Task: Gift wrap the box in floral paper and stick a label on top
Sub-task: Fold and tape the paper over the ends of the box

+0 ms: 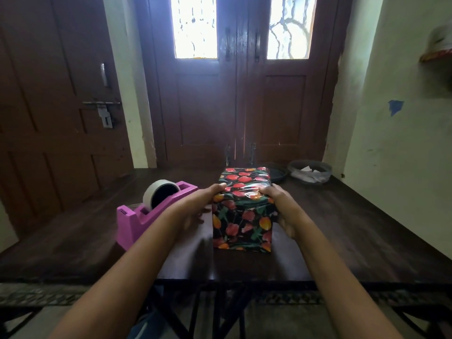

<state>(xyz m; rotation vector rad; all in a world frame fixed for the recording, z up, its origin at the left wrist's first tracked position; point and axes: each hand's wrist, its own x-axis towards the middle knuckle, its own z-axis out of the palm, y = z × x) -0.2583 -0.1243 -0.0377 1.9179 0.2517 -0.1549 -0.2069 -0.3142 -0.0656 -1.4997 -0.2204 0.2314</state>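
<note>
A box (242, 223) wrapped in black paper with red and orange flowers stands upright in the middle of the dark wooden table (354, 228). Clear tape shines on its top face. My left hand (203, 204) holds the box's left side, thumb over the top edge. My right hand (281, 206) grips the right side, thumb on the top near the tape. No label shows on the top.
A pink tape dispenser (146, 211) with a roll of clear tape stands left of the box. Behind it to the right lie a dark round lid (277, 173) and a round container (310, 171) with plastic and paper scraps. Brown doors rise beyond the table's far edge.
</note>
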